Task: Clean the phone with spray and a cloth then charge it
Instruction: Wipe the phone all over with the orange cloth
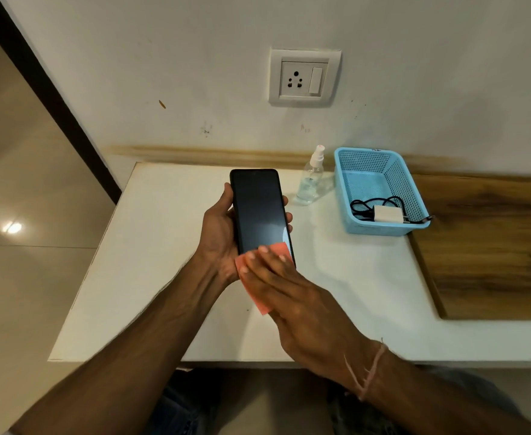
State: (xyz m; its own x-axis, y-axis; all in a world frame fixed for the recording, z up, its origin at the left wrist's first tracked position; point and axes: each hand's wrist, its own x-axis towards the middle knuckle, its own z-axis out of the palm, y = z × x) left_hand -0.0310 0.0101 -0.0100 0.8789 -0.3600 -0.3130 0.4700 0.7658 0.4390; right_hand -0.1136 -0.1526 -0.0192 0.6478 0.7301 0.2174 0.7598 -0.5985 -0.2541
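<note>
Phone [259, 211] is screen-up, held above the tabletop [163, 262] in the left hand [218, 233], fingers curled round both long edges. Right hand [289, 284] fingers are straight, pressing the pink cloth [279, 248] flat on the screen's lower end. Phone looks stiff and light with slick, breakable glass; grip the side edges, not the face. Spray bottle [311, 180] stands just beside the blue basket [342, 183] holding the charger [388, 214]; wall socket [303, 77] above.

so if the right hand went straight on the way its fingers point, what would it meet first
Probably the left hand gripping the black slab phone. The right hand, flat on the thin pink cloth at the phone's lower end, points up-left toward that palm; depth unclear.
</note>
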